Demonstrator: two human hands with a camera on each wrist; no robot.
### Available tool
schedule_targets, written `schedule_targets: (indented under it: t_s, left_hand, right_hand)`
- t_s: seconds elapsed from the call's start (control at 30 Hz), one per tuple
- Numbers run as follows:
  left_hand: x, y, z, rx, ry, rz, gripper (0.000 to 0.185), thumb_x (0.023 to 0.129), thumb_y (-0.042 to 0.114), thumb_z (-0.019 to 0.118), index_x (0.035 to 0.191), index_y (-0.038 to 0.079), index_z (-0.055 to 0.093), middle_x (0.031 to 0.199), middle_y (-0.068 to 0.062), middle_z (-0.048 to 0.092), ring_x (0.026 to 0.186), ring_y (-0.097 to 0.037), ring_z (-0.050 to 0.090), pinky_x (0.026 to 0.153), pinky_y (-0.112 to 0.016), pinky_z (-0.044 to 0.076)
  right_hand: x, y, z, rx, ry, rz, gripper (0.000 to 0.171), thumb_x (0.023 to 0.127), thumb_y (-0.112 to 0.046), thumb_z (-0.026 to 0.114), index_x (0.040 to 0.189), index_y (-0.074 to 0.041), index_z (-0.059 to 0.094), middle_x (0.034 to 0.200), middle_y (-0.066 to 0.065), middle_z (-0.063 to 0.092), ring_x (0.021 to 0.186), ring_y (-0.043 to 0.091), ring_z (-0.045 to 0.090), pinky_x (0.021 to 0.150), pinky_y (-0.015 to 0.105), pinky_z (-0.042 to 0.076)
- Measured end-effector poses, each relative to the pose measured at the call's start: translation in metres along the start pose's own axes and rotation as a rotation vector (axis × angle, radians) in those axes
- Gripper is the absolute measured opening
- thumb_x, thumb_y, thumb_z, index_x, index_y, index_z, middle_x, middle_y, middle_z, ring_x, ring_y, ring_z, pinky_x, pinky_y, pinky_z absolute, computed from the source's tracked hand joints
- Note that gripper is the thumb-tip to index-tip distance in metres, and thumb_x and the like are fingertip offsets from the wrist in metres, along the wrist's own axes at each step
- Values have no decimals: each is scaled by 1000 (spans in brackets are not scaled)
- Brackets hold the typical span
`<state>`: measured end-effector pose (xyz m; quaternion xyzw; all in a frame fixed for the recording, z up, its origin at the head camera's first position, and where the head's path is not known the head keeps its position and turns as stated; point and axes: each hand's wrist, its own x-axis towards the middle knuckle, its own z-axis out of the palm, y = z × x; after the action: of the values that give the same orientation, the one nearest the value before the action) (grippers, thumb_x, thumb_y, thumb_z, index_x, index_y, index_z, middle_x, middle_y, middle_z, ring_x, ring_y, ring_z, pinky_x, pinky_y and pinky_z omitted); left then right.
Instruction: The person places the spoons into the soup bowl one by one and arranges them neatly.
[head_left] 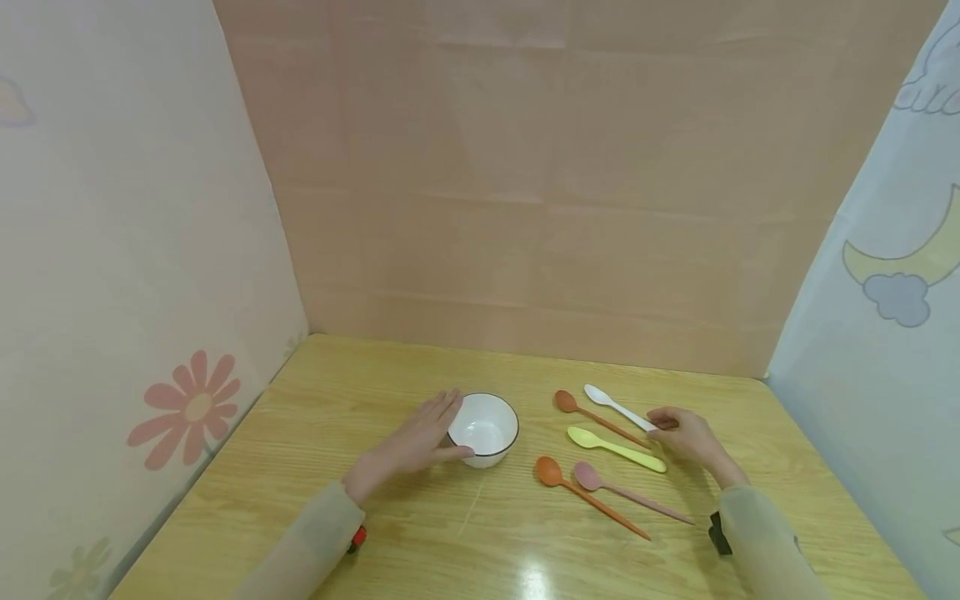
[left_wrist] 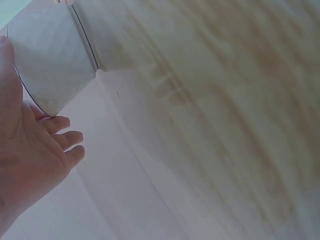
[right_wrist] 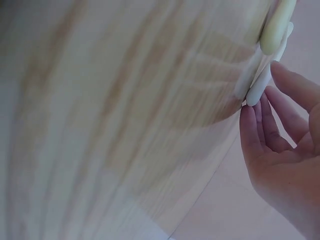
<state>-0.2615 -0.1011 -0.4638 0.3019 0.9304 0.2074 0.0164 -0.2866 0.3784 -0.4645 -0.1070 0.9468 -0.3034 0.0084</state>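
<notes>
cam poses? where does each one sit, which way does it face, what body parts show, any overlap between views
Head: worn on the head, looks forward and down at the table; both sleeves, left hand by the bowl, right hand at the white spoon.
Left wrist: beside the left hand, faces along the palm to the bowl.
Right wrist: beside the right hand, faces its fingertips at the white spoon and yellow spoon.
Shared: head and left wrist both show the bowl; head and right wrist both show the white spoon.
</notes>
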Motion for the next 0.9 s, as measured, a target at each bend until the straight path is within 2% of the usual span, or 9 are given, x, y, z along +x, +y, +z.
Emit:
schedule_targets:
  t_s: [0.17,0.33,0.7,0.9]
  left_hand:
    - [0,1,0,-1,4,1,95,94,56,58,157,-3,18,164,-22,19,153,-43,17,125,-55,20]
    - [0,1,0,2,4,0,95,95,57,57,157,-3,18,165,-22,19,153,-43,18,125,-55,20]
    - [0,0,0,16,1,7,94,95,57,57,156,-3,19,164,-23,20,153,-43,18,124,-56,22]
    - [-1,4,-2,8,1,3,94,95,55,58,156,-4,19,164,-23,19,153,-43,17,124,-56,21]
  right_hand:
    - [1,-2,-1,-12,-8,10,35,91,-13,70,117,10,64,107,24,69,96,32,66,78,37,57]
    - [4,-2,0,-49,-5,9,31,90,-11,70,114,9,67,102,21,71,92,30,67,79,44,57]
    - [6,-4,3,-65,18,7,28,89,-10,72,110,8,68,99,20,72,87,26,66,76,41,57]
    - [8,-4,3,-73,21,-12,25,88,-8,72,106,8,69,96,19,72,86,25,67,72,29,54]
